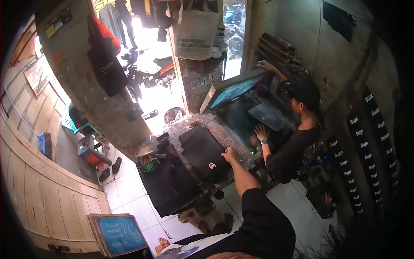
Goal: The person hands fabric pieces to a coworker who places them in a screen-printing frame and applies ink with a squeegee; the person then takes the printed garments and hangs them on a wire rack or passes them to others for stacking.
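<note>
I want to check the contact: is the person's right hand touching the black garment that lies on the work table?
Touching. In the head view, the right hand rests on the right edge of the black garment, with no gap visible between them.

My right arm reaches forward from the lower edge, black sleeve down to the elbow, forearm bare and nearly straight. My right hand (230, 154) lies knuckles up with its fingers curled downward. My left hand is out of sight.
</note>
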`<state>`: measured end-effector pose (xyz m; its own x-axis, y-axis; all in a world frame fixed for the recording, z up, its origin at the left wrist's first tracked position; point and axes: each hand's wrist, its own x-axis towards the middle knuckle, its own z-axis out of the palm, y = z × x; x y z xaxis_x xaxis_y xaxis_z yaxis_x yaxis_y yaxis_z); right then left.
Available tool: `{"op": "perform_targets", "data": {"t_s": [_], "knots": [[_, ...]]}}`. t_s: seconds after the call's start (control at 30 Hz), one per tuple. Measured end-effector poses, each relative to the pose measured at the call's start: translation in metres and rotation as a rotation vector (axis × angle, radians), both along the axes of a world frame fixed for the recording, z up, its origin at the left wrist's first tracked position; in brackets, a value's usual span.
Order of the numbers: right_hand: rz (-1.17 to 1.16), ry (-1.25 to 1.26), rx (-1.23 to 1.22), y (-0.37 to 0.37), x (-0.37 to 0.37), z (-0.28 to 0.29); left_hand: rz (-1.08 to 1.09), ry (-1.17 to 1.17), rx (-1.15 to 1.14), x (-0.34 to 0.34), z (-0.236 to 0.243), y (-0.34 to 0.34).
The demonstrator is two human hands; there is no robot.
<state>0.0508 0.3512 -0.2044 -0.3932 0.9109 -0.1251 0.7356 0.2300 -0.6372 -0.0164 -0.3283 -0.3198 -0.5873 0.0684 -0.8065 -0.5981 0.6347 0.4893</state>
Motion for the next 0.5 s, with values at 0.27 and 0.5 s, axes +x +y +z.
{"op": "perform_targets", "data": {"t_s": [0.27, 0.5], "knots": [[-0.022, -0.121, -0.051, 0.000, 0.001, 0.015, -0.403, 0.215, -0.169, -0.059, 0.019, 0.010], [-0.033, -0.200, -0.037, 0.002, 0.002, 0.023, -1.067, 0.483, -0.523, -0.077, 0.033, -0.008]]}}
